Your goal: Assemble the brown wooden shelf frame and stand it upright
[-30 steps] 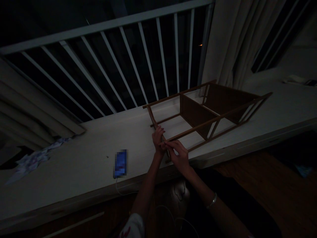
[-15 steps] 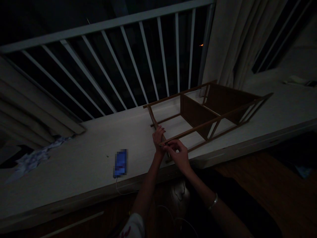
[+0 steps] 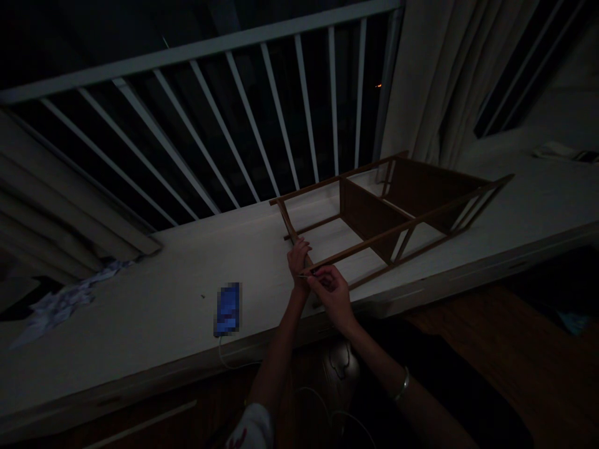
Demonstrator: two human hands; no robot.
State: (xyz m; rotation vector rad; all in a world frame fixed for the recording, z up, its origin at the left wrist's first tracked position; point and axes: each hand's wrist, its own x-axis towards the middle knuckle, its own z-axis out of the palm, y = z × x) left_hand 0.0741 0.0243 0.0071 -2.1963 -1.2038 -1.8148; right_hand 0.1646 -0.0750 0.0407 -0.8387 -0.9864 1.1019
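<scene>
A brown wooden shelf rack (image 3: 372, 218) lies on its side on the pale window ledge (image 3: 178, 268), its open end towards my hands. My left hand (image 3: 298, 260) is closed around the crossbar at that end, close to the near corner. Right beside it, my right hand (image 3: 334, 296) is pinched at the same corner, thumb and index finger together. Whatever sits between those fingertips is too small and dark to make out. A bracelet (image 3: 402, 383) is on my right wrist.
A phone (image 3: 228, 308) with a white cable lies on the ledge at the left. A small dark bit (image 3: 203, 296) is near it. Behind the ledge stand white railings (image 3: 234, 112) and curtains (image 3: 430, 81). Crumpled patterned cloth (image 3: 60, 305) lies far left.
My right hand has shifted slightly left, and its fingers have changed position at the corner. My left hand and the shelf rack stay in place.
</scene>
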